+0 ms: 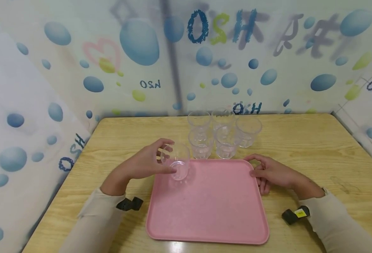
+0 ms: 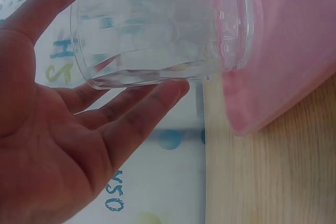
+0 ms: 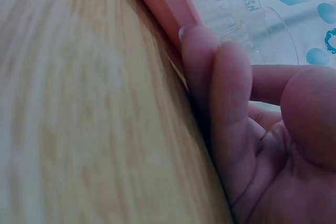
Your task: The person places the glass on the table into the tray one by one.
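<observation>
A clear drinking glass [image 1: 181, 168] stands upright at the back left corner of a pink tray [image 1: 204, 203]. My left hand [image 1: 144, 160] holds it from the left, thumb on the near side and fingers round the far side. In the left wrist view the base of the glass [image 2: 157, 30] meets the tray surface. At the back right corner my right hand [image 1: 272, 172] grips the tray, its thumb on the rim and the other fingers bent at the outer side. The right wrist view has those fingertips [image 3: 197, 43] against the tray's edge [image 3: 168, 3].
Several more clear glasses [image 1: 225, 146] stand upright in a cluster just behind the tray. Everything sits on a wooden table [image 1: 315, 147], with a white wall [image 1: 179, 63] with blue drop shapes along its back edge.
</observation>
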Action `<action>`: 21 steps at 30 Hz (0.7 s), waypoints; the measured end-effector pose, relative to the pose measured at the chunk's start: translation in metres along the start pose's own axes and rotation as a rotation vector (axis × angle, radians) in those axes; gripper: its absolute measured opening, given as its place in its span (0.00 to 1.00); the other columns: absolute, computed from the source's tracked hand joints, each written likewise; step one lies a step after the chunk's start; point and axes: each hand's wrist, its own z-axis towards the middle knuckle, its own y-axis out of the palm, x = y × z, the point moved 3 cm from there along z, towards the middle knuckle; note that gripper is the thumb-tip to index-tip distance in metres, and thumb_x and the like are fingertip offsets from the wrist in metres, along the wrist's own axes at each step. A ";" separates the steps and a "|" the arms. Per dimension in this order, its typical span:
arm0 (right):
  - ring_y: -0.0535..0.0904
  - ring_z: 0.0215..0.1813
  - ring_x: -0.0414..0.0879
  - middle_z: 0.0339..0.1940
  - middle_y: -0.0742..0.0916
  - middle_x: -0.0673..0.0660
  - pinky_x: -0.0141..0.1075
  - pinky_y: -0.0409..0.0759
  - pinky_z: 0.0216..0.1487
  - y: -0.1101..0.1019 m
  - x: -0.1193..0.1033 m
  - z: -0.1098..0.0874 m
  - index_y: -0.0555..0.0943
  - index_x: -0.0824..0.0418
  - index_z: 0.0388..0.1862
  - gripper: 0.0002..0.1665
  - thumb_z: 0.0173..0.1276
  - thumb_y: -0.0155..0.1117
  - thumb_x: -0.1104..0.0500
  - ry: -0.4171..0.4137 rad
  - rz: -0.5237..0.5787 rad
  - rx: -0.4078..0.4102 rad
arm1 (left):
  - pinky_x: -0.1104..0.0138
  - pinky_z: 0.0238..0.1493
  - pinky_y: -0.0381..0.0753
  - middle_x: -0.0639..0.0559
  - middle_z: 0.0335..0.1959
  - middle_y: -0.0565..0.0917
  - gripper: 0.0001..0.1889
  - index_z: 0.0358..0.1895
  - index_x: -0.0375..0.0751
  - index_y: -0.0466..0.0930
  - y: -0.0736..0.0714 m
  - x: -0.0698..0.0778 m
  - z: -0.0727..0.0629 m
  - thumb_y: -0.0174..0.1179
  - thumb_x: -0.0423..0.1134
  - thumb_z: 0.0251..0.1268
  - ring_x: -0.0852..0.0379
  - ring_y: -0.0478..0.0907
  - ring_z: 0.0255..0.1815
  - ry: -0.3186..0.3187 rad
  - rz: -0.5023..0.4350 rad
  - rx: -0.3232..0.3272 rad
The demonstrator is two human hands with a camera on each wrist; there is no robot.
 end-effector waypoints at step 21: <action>0.85 0.20 0.47 0.24 0.82 0.58 0.46 0.85 0.23 0.001 -0.001 0.001 0.55 0.64 0.76 0.33 0.79 0.53 0.59 -0.005 0.006 0.000 | 0.49 0.64 0.76 0.38 0.68 0.70 0.45 0.72 0.47 0.59 0.000 0.000 -0.002 0.76 0.46 0.54 0.41 0.74 0.64 0.015 -0.021 -0.065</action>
